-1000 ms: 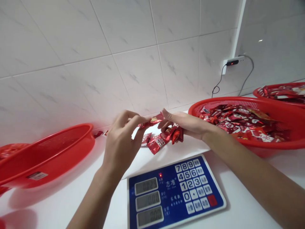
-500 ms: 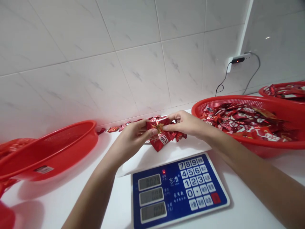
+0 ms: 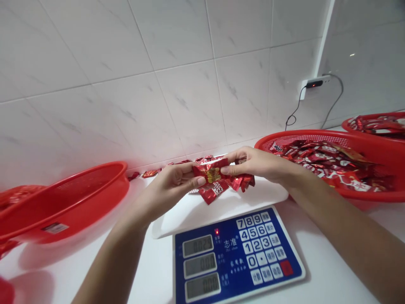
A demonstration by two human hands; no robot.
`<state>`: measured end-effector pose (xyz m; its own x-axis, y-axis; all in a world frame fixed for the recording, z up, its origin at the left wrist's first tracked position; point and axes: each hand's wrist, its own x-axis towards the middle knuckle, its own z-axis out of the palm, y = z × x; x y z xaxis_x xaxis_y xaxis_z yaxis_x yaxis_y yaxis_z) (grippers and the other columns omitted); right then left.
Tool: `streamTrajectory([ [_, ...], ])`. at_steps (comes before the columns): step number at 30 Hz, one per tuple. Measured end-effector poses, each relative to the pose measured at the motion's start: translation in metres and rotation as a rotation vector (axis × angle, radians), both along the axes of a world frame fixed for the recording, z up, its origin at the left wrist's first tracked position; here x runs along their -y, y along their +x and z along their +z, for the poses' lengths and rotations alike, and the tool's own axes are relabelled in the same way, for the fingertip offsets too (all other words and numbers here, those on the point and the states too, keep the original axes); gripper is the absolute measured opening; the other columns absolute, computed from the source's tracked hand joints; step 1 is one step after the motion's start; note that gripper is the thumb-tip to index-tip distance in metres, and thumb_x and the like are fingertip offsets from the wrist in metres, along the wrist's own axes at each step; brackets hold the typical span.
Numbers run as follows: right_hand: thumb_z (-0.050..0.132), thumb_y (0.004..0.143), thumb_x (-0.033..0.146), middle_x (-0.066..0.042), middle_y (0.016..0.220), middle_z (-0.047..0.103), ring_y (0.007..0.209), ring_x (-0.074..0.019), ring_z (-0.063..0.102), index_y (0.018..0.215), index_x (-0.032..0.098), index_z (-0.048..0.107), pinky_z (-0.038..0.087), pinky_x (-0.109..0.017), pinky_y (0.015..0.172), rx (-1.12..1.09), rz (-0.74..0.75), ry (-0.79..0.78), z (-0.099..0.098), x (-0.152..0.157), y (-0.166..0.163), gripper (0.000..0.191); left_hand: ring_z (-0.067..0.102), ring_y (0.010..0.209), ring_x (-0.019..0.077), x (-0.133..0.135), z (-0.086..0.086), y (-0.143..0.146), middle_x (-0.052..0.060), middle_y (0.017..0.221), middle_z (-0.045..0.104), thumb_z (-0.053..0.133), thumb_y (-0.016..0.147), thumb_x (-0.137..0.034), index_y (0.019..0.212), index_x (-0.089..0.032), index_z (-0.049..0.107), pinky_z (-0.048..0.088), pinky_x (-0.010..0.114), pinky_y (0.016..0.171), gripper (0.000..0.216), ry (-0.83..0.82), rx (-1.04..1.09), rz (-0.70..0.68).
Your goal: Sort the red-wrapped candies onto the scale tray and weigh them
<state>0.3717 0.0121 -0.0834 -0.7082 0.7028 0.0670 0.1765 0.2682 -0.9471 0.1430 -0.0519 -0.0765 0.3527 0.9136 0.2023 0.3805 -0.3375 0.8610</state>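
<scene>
Between my two hands is a small red snack packet (image 3: 211, 171) with gold print, held over the scale pan. My left hand (image 3: 177, 181) pinches its left end between thumb and fingers. At the other end, my right hand (image 3: 245, 162) is closed on it, the thumb pressed on its front. Other red packets (image 3: 212, 193) show just below and behind the held one, on or over the white pan (image 3: 180, 217); my fingers partly cover them. In front of the pan is the scale's blue keypad panel (image 3: 237, 253) with three small displays.
A large red basket (image 3: 373, 143) full of red packets stands at the right, another red basket (image 3: 373, 116) behind it. On the left is a red basket (image 3: 104, 194). Several packets (image 3: 150, 173) lie along the tiled wall. A power strip (image 3: 316, 82) with cables hangs at the right.
The held packet has been turned and stretched out level, so its gold-printed side shows more fully. Both hands have moved slightly apart. The view has shifted a little.
</scene>
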Motion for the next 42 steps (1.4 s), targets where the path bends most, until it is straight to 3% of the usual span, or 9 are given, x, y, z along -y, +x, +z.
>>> streamTrajectory([
  [5, 0.065, 0.088, 0.067, 0.000, 0.052, 0.060, 0.039, -0.0078, 0.052, 0.069, 0.015, 0.061, 0.034, -0.018, 0.036, 0.056, -0.111, -0.002, -0.003, -0.002, -0.002, 0.055, 0.076, 0.087, 0.0267, 0.001, 0.000, 0.008, 0.008, 0.093, 0.081, 0.070, 0.084, -0.033, 0.091, -0.021, 0.078, 0.061, 0.038, 0.079, 0.016, 0.238, -0.175, 0.204],
  [9, 0.051, 0.084, 0.084, -0.004, 0.060, 0.063, 0.040, -0.0084, 0.051, 0.081, 0.013, 0.071, 0.034, -0.021, 0.035, 0.014, -0.137, -0.030, -0.004, -0.003, -0.001, 0.074, 0.075, 0.082, 0.0235, 0.009, 0.002, 0.016, 0.001, 0.085, 0.081, 0.071, 0.084, -0.030, 0.082, -0.025, 0.075, 0.055, 0.033, 0.074, 0.007, 0.549, -0.312, 0.398],
  [12, 0.059, 0.082, 0.081, -0.004, 0.064, 0.065, 0.043, -0.0083, 0.053, 0.089, 0.012, 0.074, 0.035, -0.020, 0.036, -0.008, -0.073, -0.059, -0.003, -0.002, 0.000, 0.071, 0.074, 0.083, 0.0203, 0.011, 0.001, 0.018, 0.000, 0.091, 0.080, 0.068, 0.087, -0.028, 0.087, -0.025, 0.073, 0.053, 0.029, 0.070, 0.006, 0.685, -0.335, 0.402],
  [16, 0.081, 0.081, 0.051, 0.000, 0.065, 0.066, 0.047, -0.0087, 0.058, 0.091, 0.015, 0.072, 0.035, -0.018, 0.038, -0.068, -0.054, -0.029, -0.008, -0.004, -0.005, 0.039, 0.072, 0.087, 0.0175, 0.004, -0.004, 0.016, 0.002, 0.100, 0.076, 0.059, 0.085, -0.016, 0.086, -0.023, 0.070, 0.053, 0.026, 0.069, 0.013, 0.791, -0.404, 0.288],
  [19, 0.080, 0.083, 0.032, 0.001, 0.063, 0.066, 0.047, -0.0098, 0.060, 0.087, 0.016, 0.069, 0.035, -0.018, 0.038, -0.081, -0.108, 0.009, -0.012, -0.007, -0.009, 0.019, 0.072, 0.091, 0.0198, -0.004, -0.007, 0.012, 0.004, 0.100, 0.075, 0.060, 0.081, -0.015, 0.094, -0.023, 0.069, 0.056, 0.030, 0.077, 0.017, 0.704, -0.380, 0.292],
  [23, 0.077, 0.085, 0.026, 0.001, 0.059, 0.063, 0.045, -0.0094, 0.058, 0.078, 0.015, 0.065, 0.034, -0.018, 0.037, -0.074, -0.158, 0.031, -0.009, -0.003, -0.011, 0.017, 0.073, 0.092, 0.0232, -0.006, -0.008, 0.009, 0.007, 0.094, 0.076, 0.062, 0.088, -0.032, 0.100, -0.020, 0.066, 0.058, 0.035, 0.085, 0.018, 0.412, -0.091, 0.450],
  [27, 0.072, 0.090, 0.024, 0.002, 0.055, 0.060, 0.043, -0.0076, 0.054, 0.080, 0.014, 0.068, 0.036, -0.017, 0.037, -0.056, -0.216, 0.064, -0.002, 0.004, -0.009, 0.015, 0.074, 0.084, 0.0230, -0.003, -0.007, 0.014, 0.010, 0.094, 0.077, 0.067, 0.088, -0.050, 0.096, -0.017, 0.069, 0.060, 0.033, 0.077, 0.034, 0.094, 0.018, 0.201],
  [35, 0.069, 0.094, 0.043, 0.001, 0.059, 0.062, 0.044, -0.0080, 0.057, 0.100, 0.013, 0.076, 0.039, -0.017, 0.038, -0.015, -0.075, 0.096, -0.005, 0.004, -0.010, 0.031, 0.071, 0.071, 0.0155, 0.002, -0.006, 0.020, 0.003, 0.075, 0.073, 0.070, 0.088, -0.027, 0.082, -0.015, 0.065, 0.055, 0.020, 0.061, 0.014, 0.258, 0.000, 0.197],
  [42, 0.066, 0.096, 0.030, 0.001, 0.065, 0.066, 0.048, -0.0072, 0.057, 0.103, 0.014, 0.075, 0.041, -0.017, 0.041, -0.101, -0.086, 0.128, -0.010, 0.005, -0.016, 0.020, 0.070, 0.069, 0.0176, -0.002, -0.009, 0.019, 0.004, 0.075, 0.073, 0.071, 0.088, -0.033, 0.082, -0.016, 0.065, 0.056, 0.025, 0.060, 0.018, 0.219, 0.043, 0.172],
])
